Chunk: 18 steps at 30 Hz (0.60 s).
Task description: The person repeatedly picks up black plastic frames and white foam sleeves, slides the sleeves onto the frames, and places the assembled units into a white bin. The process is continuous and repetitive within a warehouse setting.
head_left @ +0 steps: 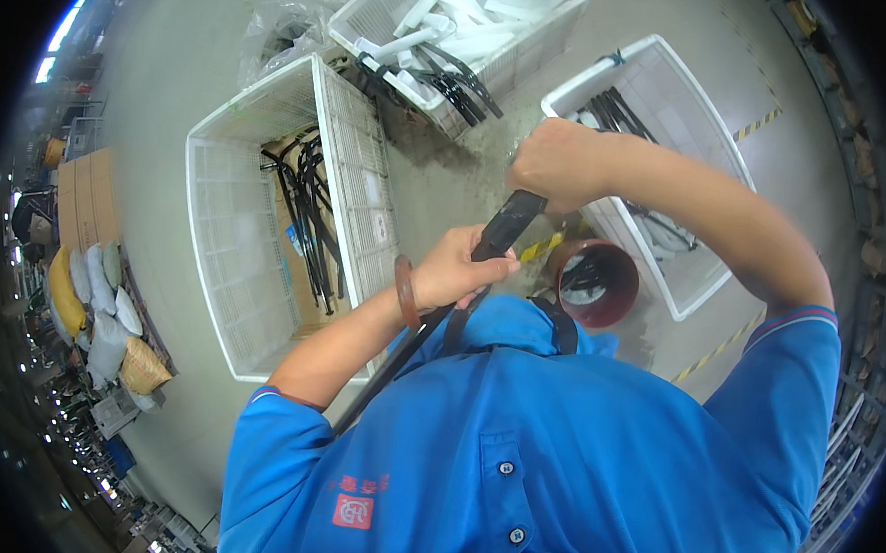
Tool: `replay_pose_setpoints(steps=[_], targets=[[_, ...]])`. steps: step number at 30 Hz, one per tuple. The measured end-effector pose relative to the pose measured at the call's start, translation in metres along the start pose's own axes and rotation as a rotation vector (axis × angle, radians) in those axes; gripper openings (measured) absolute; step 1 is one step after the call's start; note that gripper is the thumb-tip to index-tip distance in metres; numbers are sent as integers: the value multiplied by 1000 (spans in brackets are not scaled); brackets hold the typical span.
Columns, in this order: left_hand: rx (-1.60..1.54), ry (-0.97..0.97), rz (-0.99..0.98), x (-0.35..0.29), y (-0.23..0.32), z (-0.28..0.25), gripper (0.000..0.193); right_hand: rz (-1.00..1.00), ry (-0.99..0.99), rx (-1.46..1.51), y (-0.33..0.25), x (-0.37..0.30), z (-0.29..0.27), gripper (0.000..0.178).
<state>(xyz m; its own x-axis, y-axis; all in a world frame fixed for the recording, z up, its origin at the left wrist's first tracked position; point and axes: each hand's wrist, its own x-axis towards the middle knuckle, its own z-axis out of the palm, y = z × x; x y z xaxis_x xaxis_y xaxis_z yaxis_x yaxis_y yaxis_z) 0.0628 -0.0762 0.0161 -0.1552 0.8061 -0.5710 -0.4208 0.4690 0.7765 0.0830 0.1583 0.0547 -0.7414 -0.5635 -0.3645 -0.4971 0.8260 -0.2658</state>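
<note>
Near the left edge of the floor [447, 192], a brown cardboard sheet [88, 198] stands behind a group of filled sacks [106, 304], mostly white and grey, one yellow and one tan. To their right is the left crate [217, 190], white with slatted walls; bent black tubes [310, 225] lie in it, toward its right wall. Clear plastic sheeting [265, 47] sits just beyond its far edge.

The left hand [468, 268], with a brown bracelet [405, 290] at the wrist, is wrapped around a black bar [399, 359], thumb laid across it. The bar slants across the front of the person's blue shirt [575, 434], thin at its lower left end and wider between the two hands. Beyond the hands, the far crate [519, 70] holds long white pieces [476, 23], with more black tubes [458, 82] jutting over its near left corner. The right hand [564, 163] is closed in a fist at the bar's upper end, gripping it, fingertips hidden from view.

Below that fist, a reddish-brown bucket [631, 286] stands on the floor, small dark items inside, too unclear to name. Beside it, the right crate [707, 115] holds dark rods [617, 115] near its far left corner.
</note>
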Motion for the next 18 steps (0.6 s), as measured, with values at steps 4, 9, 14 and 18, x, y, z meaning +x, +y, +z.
replay_pose_setpoints(steps=[4,9,14,18], targets=[[-109,60,26,17,5,-69,23,-90,320,-194,36,77,-10,14],[-359,155,44,33,-2,-154,24,-82,608,-308,59,175,1,15],[-635,516,-14,41,-30,-231,42,-50,794,-53,134,247,27,49],[-723,763,-69,32,-55,-276,36,430,998,366,306,300,97,29]])
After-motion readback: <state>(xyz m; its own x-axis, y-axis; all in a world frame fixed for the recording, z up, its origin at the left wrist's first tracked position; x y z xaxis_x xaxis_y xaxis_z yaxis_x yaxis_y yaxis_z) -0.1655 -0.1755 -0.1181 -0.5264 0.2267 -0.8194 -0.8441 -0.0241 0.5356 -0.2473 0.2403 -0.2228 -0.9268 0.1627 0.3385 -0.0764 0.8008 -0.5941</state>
